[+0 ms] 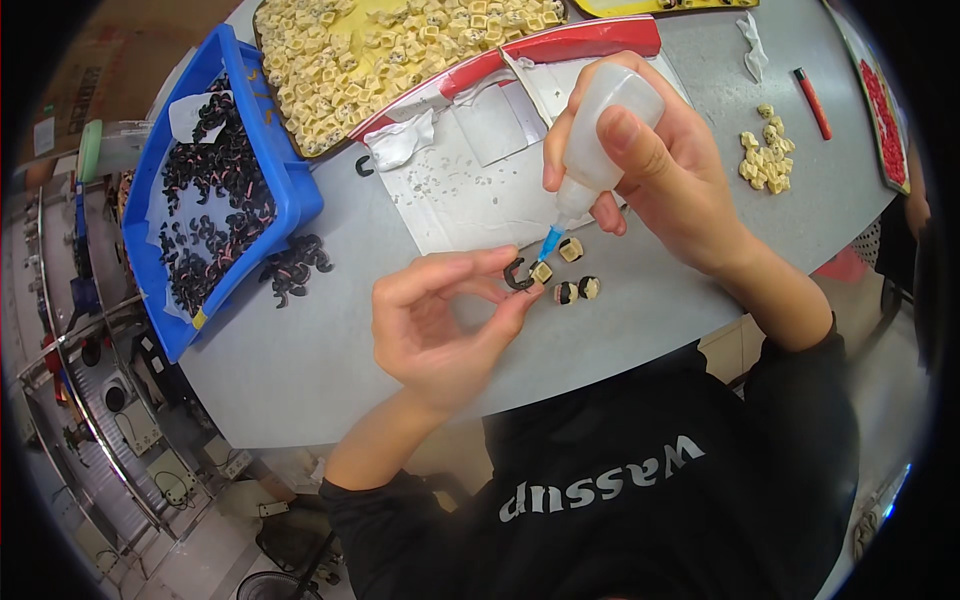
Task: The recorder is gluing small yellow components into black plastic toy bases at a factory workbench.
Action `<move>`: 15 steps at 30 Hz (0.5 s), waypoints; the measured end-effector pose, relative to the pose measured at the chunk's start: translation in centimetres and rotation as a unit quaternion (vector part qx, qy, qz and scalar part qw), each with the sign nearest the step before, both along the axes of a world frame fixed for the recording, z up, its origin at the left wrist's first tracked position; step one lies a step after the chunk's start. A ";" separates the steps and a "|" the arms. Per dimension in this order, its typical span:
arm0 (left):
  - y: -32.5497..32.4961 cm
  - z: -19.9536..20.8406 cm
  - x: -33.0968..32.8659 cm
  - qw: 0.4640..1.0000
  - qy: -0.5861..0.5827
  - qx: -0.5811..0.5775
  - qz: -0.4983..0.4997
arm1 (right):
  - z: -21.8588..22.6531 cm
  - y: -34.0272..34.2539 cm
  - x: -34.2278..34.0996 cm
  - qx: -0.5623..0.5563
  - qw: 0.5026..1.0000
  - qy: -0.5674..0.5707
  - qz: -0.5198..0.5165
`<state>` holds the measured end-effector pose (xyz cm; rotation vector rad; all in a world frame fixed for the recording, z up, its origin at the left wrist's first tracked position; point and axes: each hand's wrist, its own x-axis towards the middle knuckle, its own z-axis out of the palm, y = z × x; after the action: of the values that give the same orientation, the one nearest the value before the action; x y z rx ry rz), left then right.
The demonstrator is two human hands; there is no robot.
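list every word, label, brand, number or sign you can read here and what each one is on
Black top: one large silvery word, upside down in this view; legible, but I don't copy printed wording.
Brown panel, upper left: dark print, too blurred to read.
Translucent squeeze bottle: no lettering on the part that shows.
Nothing else is readable.

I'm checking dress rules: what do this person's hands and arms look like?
The left hand and right hand are bare, with no gloves or wristwear showing. Black sleeves stop near the elbows, on a black top with pale lettering.
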<state>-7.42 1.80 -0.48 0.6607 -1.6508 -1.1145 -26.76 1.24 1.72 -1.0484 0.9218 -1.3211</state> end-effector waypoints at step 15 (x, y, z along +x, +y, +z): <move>0.1 0.1 0.0 1.000 -0.017 0.001 -0.016 | -0.3 0.0 0.1 -0.011 1.000 0.004 -0.010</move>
<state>-7.37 1.90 -0.42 0.6602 -1.6946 -1.1337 -26.63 1.26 1.44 -1.0641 0.9275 -1.3467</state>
